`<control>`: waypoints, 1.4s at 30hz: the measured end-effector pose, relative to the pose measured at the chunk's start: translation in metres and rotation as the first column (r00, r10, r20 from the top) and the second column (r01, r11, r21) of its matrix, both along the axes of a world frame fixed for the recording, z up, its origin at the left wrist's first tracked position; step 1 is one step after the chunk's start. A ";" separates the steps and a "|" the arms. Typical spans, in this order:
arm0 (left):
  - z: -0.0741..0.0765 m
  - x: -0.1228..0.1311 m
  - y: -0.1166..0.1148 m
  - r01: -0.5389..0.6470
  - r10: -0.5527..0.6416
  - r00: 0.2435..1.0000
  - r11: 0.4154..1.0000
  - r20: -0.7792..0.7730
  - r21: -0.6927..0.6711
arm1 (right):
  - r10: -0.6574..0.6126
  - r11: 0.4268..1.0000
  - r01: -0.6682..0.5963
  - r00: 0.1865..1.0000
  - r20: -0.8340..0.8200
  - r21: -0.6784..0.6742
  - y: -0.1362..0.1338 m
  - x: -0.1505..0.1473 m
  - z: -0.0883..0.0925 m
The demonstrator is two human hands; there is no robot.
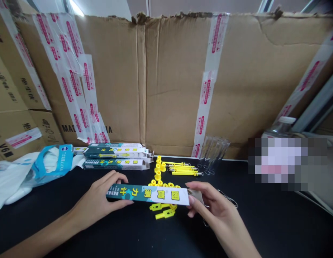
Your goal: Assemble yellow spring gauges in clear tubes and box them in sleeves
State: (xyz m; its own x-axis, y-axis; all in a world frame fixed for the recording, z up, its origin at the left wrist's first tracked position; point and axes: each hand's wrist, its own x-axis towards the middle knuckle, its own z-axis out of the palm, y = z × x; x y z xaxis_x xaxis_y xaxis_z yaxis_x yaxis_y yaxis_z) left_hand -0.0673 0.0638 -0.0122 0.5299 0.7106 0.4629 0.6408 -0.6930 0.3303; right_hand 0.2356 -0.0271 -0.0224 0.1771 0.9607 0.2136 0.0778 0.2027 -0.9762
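My left hand [98, 197] grips the left end of a long, narrow teal and white cardboard box [147, 195] with yellow printed characters. My right hand [212, 204] holds the box's right end, where a clear plastic piece shows between my fingers. A metal wire loop [228, 198] sticks out past that hand. Under the box lie yellow plastic parts [162, 214], with a row of small yellow rings [158, 170] running back from them. Several yellow spring scales with metal ends [181, 167] lie to the right of the rings.
Several similar boxes [116, 156] lie at the back of the black table [75, 229], before a taped cardboard sheet [177, 79]. Clear plastic sleeves [212, 154] lie at the back right. A blue and white bag [49, 165] is at the left, and stacked cartons [13, 107] stand beyond it.
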 end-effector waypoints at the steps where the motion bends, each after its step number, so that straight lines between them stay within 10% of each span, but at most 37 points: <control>1: 0.000 0.000 0.001 0.007 -0.007 1.000 1.000 0.000 -0.012 | -0.028 0.999 0.028 1.000 -0.012 0.017 -0.001 -0.002 0.000; 42: -0.011 -0.004 -0.001 -0.041 0.043 0.998 0.998 -0.042 0.053 | 0.043 0.986 -0.033 0.997 0.059 -0.165 0.005 0.012 -0.002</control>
State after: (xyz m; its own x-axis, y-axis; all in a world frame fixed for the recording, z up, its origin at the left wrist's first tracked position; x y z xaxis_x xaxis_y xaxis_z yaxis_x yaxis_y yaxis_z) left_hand -0.0712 0.0627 -0.0229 0.5204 0.7079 0.4775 0.6823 -0.6810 0.2660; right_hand 0.2478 -0.0225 -0.0246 0.1307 0.9894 0.0625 0.1344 0.0448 -0.9899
